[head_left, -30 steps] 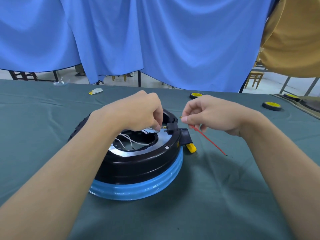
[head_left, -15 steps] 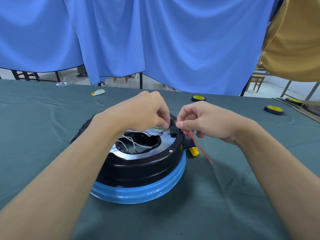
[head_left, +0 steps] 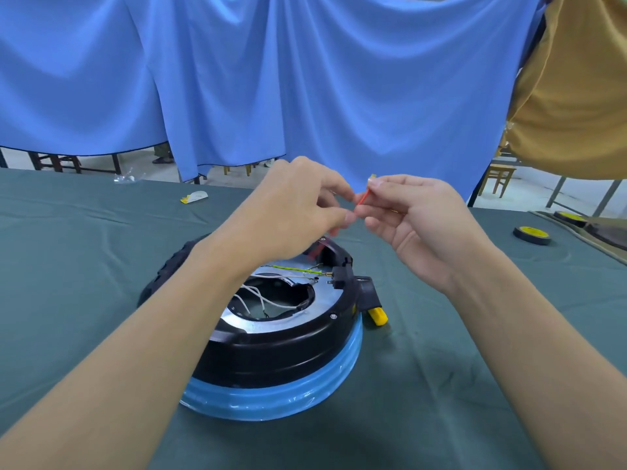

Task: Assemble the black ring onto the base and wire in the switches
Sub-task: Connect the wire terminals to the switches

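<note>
Head view, both hands pinching red wire

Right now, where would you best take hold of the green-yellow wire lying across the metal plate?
Pinch the green-yellow wire mid-length from above, between thumb and forefinger. It lies nearly flat on the metal plate, with open space above; its right end sits close to the black switch, where fingers would likely crowd.

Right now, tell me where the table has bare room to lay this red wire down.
Bare cloth lies right of the black ring, between the yellow tab and the tape roll. More lies left of the ring, below the white scrap. The near edge is crossed by both forearms. The far right corner is crowded.
</note>
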